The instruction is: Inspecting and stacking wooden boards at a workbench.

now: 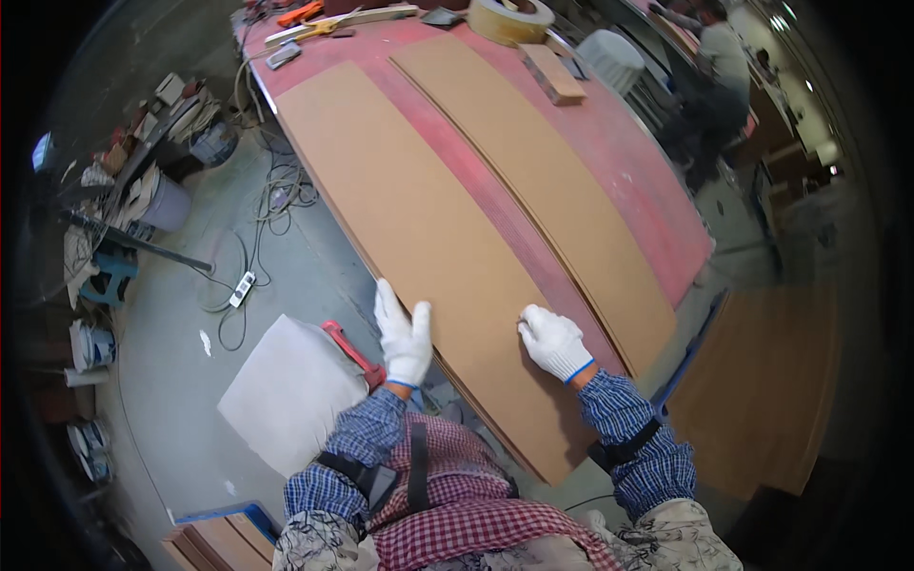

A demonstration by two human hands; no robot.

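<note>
Two long tan boards (409,200) lie side by side on a red-topped worktable, the second board (543,162) to the right with a strip of red between them. My left hand (405,341), in a white knit glove, is at the left edge of the nearer board, its fingers stretched out and thumb apart. On that board's face, near its right edge, rests my right hand (554,343), also gloved. Its fingers are curled together, and whatever they may hold is hidden.
On the red tabletop (657,205) stand a tape roll (510,21) and a wooden block (552,74). Cables and a power strip (243,289) lie on the floor at left, near a white-covered block (290,395). Brown panels (752,381) stand at right. A person (714,81) works at far right.
</note>
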